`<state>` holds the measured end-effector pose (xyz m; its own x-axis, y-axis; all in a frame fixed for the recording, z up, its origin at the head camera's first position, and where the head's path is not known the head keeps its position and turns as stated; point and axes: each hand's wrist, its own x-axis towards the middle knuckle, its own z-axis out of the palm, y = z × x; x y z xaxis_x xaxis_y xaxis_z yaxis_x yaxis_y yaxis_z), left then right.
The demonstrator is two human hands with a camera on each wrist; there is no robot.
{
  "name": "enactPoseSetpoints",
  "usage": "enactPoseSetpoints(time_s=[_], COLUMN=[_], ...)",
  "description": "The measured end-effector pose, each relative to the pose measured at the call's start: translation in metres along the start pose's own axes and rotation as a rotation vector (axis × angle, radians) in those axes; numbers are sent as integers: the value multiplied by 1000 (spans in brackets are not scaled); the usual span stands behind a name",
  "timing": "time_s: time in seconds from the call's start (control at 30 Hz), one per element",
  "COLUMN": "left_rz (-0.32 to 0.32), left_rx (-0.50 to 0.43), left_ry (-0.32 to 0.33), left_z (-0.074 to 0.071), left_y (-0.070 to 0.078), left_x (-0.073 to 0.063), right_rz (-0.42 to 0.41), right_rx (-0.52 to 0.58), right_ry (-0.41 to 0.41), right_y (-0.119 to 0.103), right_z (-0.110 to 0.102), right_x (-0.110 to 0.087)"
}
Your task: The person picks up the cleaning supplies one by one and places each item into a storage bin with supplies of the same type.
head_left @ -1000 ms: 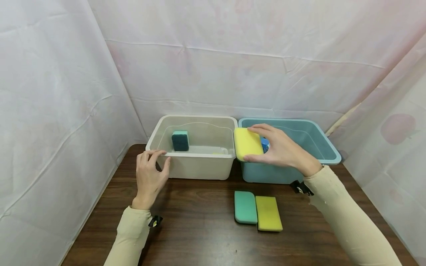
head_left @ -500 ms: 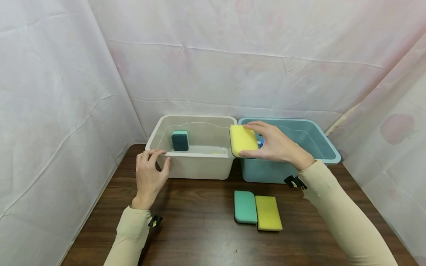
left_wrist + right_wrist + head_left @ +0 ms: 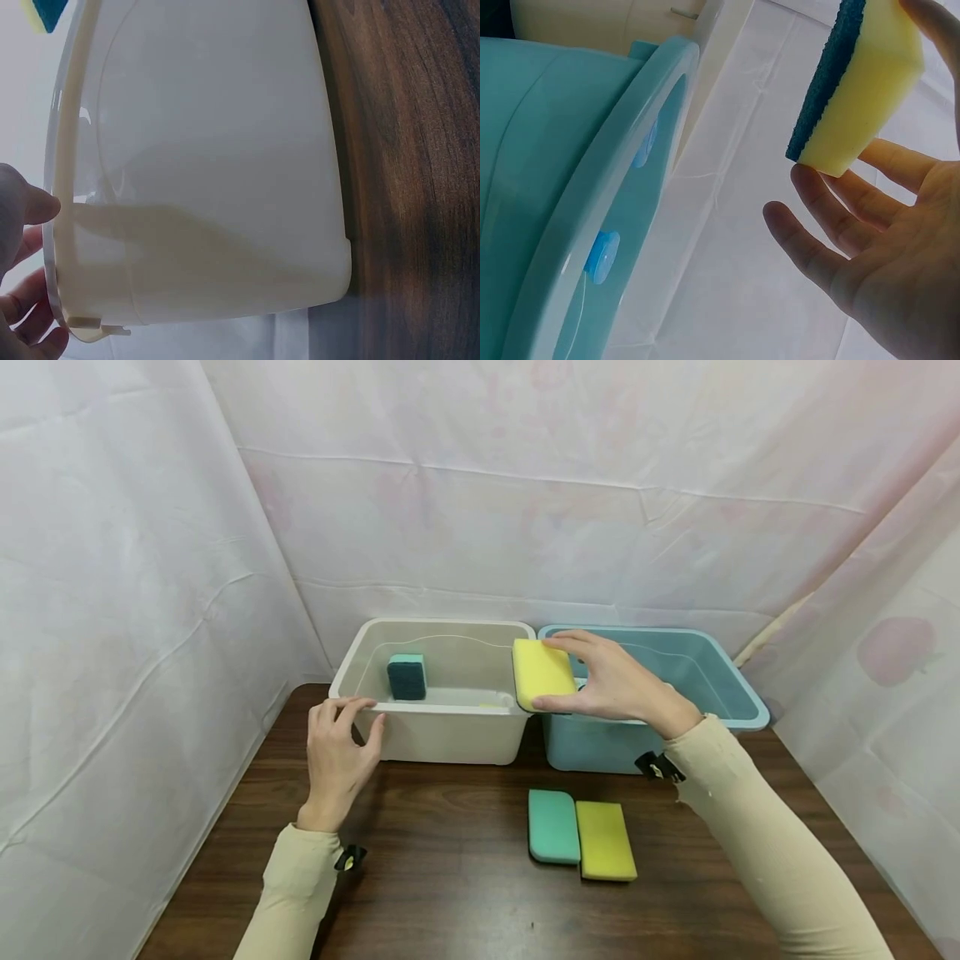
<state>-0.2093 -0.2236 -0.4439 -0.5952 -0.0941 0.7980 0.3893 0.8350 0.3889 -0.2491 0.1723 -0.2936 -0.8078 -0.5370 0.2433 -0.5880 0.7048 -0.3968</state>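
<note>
My right hand (image 3: 618, 685) pinches a yellow sponge (image 3: 543, 674) between thumb and fingers, above the gap between a beige bin (image 3: 442, 735) and a blue bin (image 3: 600, 747). A dark scouring layer (image 3: 826, 82) backs this sponge in the right wrist view. My left hand (image 3: 340, 760) holds the front left rim of the beige bin, thumb outside and fingers over the edge. Inside that bin a green sponge (image 3: 407, 677) stands on edge, its dark face forward. A green sponge (image 3: 553, 827) and a yellow sponge (image 3: 606, 842) lie side by side on the table.
Blue round objects (image 3: 602, 256) show at the blue bin's inner side in the right wrist view. Both bins stand at the back of the dark wooden table (image 3: 450, 860), against a pale curtain (image 3: 480, 527) that also hangs on both sides.
My right hand has carried the yellow sponge slightly left and up, toward the beige bin's right end. The left hand has stayed at the rim.
</note>
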Motion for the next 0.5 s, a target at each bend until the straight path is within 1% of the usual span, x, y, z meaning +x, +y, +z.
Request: enactPoseSetpoints(time_s=[0.3, 0.5], left_rz=[-9, -11], left_rx=[3, -7], left_ry=[-5, 4], left_z=[1, 0], left_y=[-1, -1], left_x=[-1, -2], right_rz=[1, -20], right_rx=[-23, -49], right_ry=[-6, -13], right_y=[-3, -5], right_z=[0, 2], right_x=[8, 14])
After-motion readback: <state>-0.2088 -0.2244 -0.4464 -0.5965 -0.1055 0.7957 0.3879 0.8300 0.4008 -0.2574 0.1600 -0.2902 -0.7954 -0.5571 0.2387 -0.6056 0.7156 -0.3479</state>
